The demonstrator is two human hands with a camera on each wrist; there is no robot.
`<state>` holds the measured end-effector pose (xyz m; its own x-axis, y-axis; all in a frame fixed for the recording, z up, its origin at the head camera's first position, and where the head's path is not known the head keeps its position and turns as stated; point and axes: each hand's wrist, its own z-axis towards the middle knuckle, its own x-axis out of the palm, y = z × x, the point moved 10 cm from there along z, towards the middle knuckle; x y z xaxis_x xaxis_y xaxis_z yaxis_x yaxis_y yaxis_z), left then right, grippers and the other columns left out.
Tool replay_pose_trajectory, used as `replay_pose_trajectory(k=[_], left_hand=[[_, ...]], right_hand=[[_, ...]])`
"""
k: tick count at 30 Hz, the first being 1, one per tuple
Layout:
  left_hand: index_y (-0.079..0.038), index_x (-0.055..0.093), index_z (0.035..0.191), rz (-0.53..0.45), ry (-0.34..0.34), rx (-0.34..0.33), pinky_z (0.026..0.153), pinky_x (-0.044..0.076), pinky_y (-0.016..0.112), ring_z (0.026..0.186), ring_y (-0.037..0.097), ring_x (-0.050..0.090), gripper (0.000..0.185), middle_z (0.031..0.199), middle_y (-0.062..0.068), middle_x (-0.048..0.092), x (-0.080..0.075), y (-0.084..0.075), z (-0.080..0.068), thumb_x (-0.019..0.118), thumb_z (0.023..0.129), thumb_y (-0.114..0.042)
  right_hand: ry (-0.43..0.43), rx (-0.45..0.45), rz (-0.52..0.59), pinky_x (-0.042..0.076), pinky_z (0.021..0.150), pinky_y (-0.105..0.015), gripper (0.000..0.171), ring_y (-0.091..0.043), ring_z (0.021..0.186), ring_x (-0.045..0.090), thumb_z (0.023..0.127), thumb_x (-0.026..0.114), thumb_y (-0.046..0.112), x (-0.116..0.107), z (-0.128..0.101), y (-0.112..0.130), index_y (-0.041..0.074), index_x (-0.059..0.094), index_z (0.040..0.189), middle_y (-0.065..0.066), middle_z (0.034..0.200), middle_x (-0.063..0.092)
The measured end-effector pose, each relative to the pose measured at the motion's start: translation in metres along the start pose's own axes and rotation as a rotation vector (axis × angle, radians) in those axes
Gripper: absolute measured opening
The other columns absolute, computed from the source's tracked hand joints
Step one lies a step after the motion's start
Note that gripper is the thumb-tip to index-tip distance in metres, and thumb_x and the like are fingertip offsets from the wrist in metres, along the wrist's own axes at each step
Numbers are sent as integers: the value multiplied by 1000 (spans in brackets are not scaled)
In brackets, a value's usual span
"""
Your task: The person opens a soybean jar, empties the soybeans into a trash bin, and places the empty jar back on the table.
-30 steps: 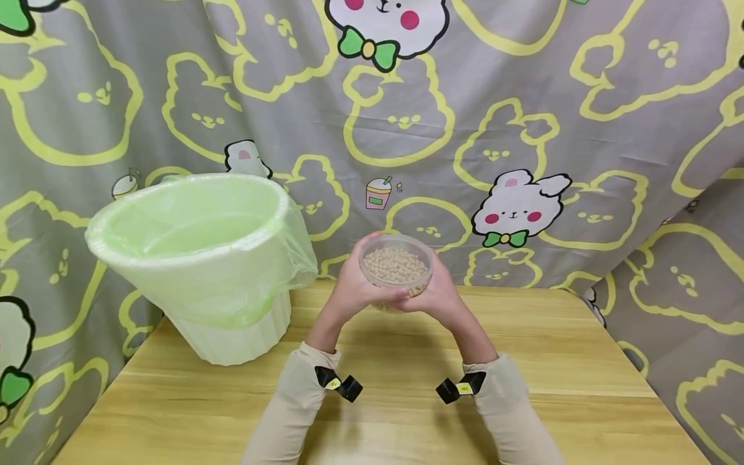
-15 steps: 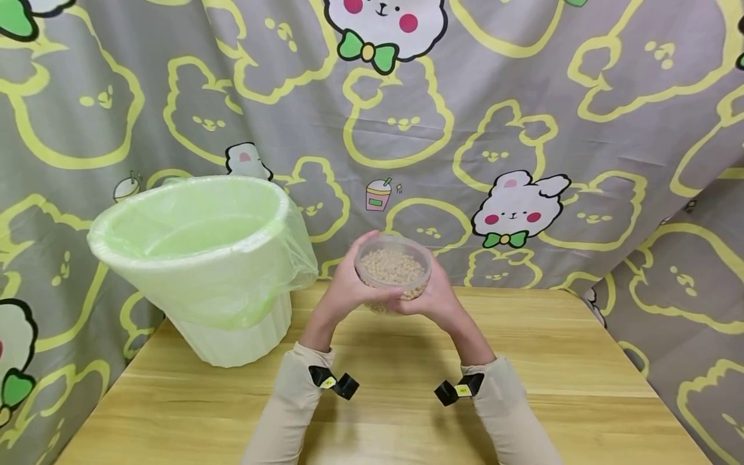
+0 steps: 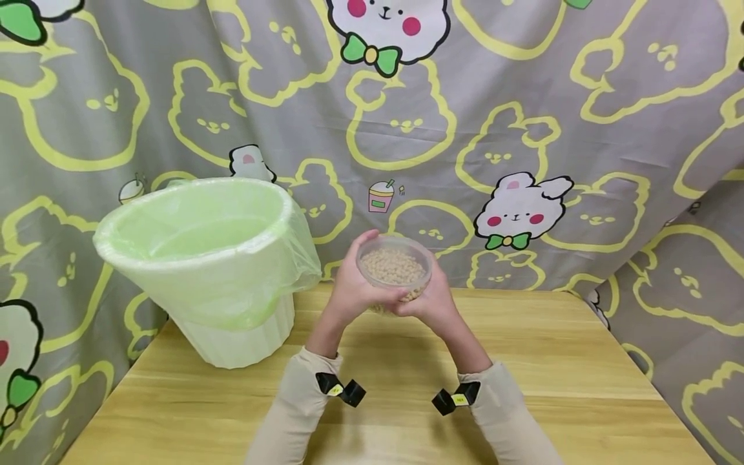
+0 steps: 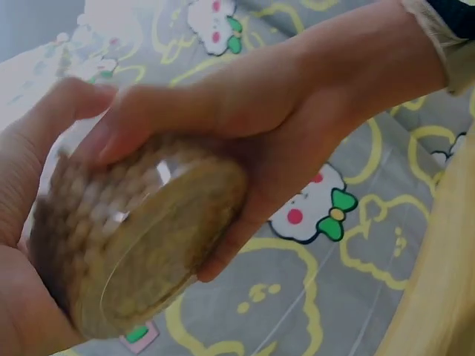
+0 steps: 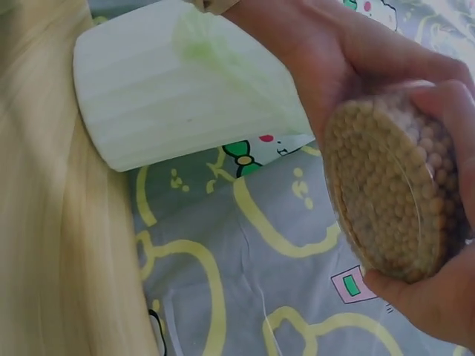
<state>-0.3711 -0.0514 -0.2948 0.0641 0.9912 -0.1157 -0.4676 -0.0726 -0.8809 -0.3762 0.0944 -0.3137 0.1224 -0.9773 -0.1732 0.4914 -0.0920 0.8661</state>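
Note:
A clear round plastic tub of pale beans (image 3: 394, 271) is held up above the far part of the wooden table (image 3: 552, 381). My left hand (image 3: 356, 292) wraps its left side and my right hand (image 3: 433, 300) cups its right side, fingers curled under it. The left wrist view shows the tub's base (image 4: 148, 237) pressed between both palms. In the right wrist view the beans (image 5: 386, 215) fill the tub, with fingers round its rim. A white bin lined with a green bag (image 3: 203, 258) stands to the left of the hands, its mouth open.
A grey curtain with yellow rabbit outlines (image 3: 523, 97) hangs behind and on both sides of the table. The bin (image 5: 171, 96) stands at the table's back left corner. Black bands with yellow tags (image 3: 340, 391) sit on both sleeves.
The tub and both hands have stayed almost in place, shifting only slightly; the grip is the same.

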Motion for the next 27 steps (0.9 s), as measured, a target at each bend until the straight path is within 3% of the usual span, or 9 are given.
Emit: replay_pose_trajectory(k=[6,9,12,15,18,20,23,27], left_hand=[[-22,36,155,104,-250,7,110,43,50,132,24,53,119,150,2,51,8,-6,-12,100,55,-28],[-21,29,158,115,-288,-6,113,40,52,138,25,47,123,154,3,45,13,-5,-15,99,58,-34],[-21,27,160,50,-206,-16,115,38,50,139,24,43,120,155,4,39,11,2,-8,97,63,-29],[-23,29,160,-85,-34,-39,114,39,45,135,24,45,114,154,4,40,7,11,0,96,68,-25],[-23,27,161,-208,156,-51,109,42,39,132,26,46,115,155,9,41,3,16,2,96,69,-31],[-19,27,161,-259,237,-39,105,45,33,129,25,48,118,154,14,43,0,16,2,96,67,-35],[-12,30,159,-267,268,-3,100,46,26,124,23,50,118,151,20,45,-3,13,3,97,65,-36],[-11,35,157,-259,213,3,99,47,26,123,23,53,113,148,20,49,-5,9,3,98,64,-32]], right_hand=[[-148,-12,-148,40,112,-52,119,-31,135,49,52,96,6,-12,-4,3,11,34,153,-15,148,50],[-181,-17,-215,39,115,-55,121,-33,139,47,56,98,9,-15,-4,5,11,30,156,-16,150,48],[-152,-14,-200,40,113,-56,121,-33,138,47,56,98,9,-16,-3,5,12,29,156,-15,151,46],[-74,-12,-155,42,109,-55,120,-29,135,47,55,98,10,-12,-1,6,16,32,154,-11,150,46],[22,0,-111,44,106,-54,115,-27,130,49,56,99,12,-5,-2,6,20,37,153,-7,147,48],[76,19,-67,45,106,-53,113,-26,129,50,57,98,13,1,-2,4,22,38,152,-5,145,49],[108,40,-17,45,105,-53,111,-26,128,50,58,98,12,6,-3,2,24,39,151,-4,144,50],[93,29,8,44,106,-52,110,-26,127,50,58,97,10,6,-3,4,24,39,150,-4,144,51]])
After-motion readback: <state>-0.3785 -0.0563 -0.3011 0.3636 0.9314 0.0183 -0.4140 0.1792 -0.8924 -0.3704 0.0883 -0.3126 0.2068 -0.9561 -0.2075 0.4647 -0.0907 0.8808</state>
